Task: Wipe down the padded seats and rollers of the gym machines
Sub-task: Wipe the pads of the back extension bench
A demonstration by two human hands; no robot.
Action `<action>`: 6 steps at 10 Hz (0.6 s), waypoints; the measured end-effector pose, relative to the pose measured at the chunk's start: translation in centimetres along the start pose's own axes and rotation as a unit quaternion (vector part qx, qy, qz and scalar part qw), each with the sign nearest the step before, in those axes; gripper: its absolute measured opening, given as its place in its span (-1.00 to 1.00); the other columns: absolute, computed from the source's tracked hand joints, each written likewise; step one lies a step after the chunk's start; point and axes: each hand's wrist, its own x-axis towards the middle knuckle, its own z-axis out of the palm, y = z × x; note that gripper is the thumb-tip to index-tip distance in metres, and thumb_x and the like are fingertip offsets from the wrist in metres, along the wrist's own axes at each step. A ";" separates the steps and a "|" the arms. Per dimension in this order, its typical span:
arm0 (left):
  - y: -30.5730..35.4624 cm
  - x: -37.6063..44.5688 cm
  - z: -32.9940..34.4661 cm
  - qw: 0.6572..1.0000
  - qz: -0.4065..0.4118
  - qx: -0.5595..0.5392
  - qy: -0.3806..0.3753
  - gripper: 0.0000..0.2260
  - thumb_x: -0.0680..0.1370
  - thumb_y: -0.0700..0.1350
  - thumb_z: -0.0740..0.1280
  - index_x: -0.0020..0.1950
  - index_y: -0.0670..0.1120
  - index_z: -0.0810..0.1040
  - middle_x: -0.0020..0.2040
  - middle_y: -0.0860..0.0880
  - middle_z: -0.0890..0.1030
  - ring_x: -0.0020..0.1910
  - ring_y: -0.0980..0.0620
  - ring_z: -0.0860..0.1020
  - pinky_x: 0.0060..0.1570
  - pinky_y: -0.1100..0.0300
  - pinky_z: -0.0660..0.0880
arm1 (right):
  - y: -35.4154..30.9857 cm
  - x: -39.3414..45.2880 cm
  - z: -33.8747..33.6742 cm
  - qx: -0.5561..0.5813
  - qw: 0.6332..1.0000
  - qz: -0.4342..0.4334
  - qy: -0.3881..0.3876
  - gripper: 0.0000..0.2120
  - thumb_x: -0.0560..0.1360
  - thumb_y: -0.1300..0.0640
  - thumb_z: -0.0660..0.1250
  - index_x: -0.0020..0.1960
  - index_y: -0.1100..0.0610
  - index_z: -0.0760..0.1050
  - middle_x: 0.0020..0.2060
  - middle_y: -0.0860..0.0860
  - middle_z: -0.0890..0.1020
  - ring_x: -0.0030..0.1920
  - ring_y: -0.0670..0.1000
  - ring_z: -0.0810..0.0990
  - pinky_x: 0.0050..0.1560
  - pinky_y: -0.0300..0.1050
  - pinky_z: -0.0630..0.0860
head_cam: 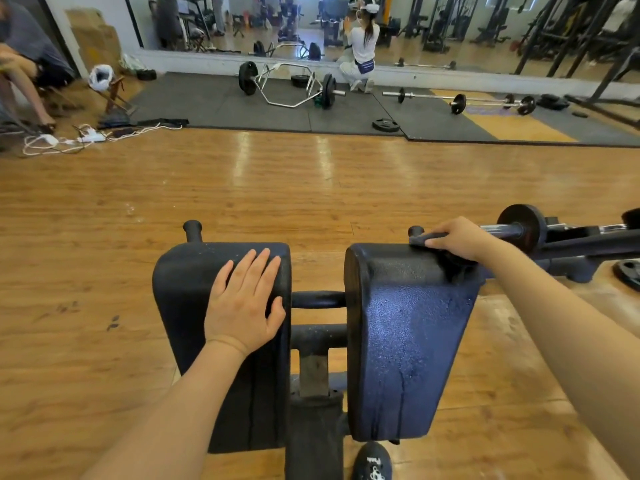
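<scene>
A: We log the left hand flat, fingers straight, on the left pad.

B: Right hand grips a dark cloth at the right pad's top edge — surface wet. Shoe print unreadable; bag contents unclear.
</scene>
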 end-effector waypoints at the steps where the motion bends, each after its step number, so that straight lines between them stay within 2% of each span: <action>1: 0.0 0.0 0.0 1.000 0.000 -0.004 -0.001 -0.50 0.47 0.01 0.12 0.36 -0.17 0.41 0.34 -0.17 0.47 0.36 -0.10 0.32 0.36 -0.06 0.16 | 1.7 -1.3 0.0 0.050 0.997 0.034 0.049 -0.80 0.53 0.15 0.31 0.10 0.20 0.58 0.02 0.17 0.62 0.07 0.13 0.53 0.01 -0.04 0.39; 2: 0.0 0.0 0.0 1.000 0.001 -0.005 0.000 -0.50 0.48 0.01 0.12 0.36 -0.18 0.41 0.33 -0.17 0.47 0.35 -0.12 0.35 0.35 -0.07 0.18 | 1.8 -3.3 1.0 0.056 0.989 0.036 0.130 -0.76 0.55 0.17 0.25 0.08 0.33 0.54 0.00 0.26 0.61 0.08 0.24 0.52 -0.04 0.00 0.38; 3: 0.0 -0.1 0.1 1.000 0.002 -0.007 0.002 -0.50 0.48 0.01 0.11 0.37 -0.18 0.40 0.34 -0.18 0.47 0.35 -0.13 0.36 0.36 -0.07 0.18 | 1.4 -6.0 2.7 0.099 0.966 0.029 0.237 -0.77 0.55 0.24 0.24 0.15 0.26 0.55 0.07 0.19 0.60 0.15 0.17 0.50 0.01 -0.20 0.30; 4: 0.1 -0.1 0.0 1.000 0.002 -0.008 0.004 -0.50 0.48 0.00 0.11 0.36 -0.19 0.41 0.33 -0.18 0.47 0.34 -0.14 0.37 0.35 -0.07 0.18 | 1.3 -8.5 5.9 0.144 0.931 -0.011 0.336 -0.76 0.50 0.38 0.25 0.14 0.27 0.55 0.13 0.15 0.59 0.21 0.12 0.51 0.14 -0.48 0.22; 5: 0.1 -0.1 -0.1 1.000 0.001 -0.008 0.002 -0.50 0.49 0.01 0.10 0.36 -0.20 0.41 0.33 -0.19 0.47 0.33 -0.15 0.38 0.35 -0.07 0.17 | 1.5 -9.6 8.9 0.124 0.904 -0.038 0.408 -0.71 0.45 0.47 0.23 0.14 0.32 0.53 0.17 0.19 0.56 0.24 0.14 0.47 0.25 -0.47 0.14; 6: 0.1 -0.1 -0.2 1.000 -0.003 -0.012 0.001 -0.50 0.49 0.01 0.09 0.35 -0.20 0.41 0.33 -0.19 0.47 0.34 -0.15 0.38 0.35 -0.08 0.17 | 0.2 -9.5 9.1 0.139 0.893 -0.043 0.425 -0.72 0.45 0.48 0.23 0.13 0.35 0.52 0.16 0.21 0.56 0.25 0.21 0.47 0.26 -0.35 0.17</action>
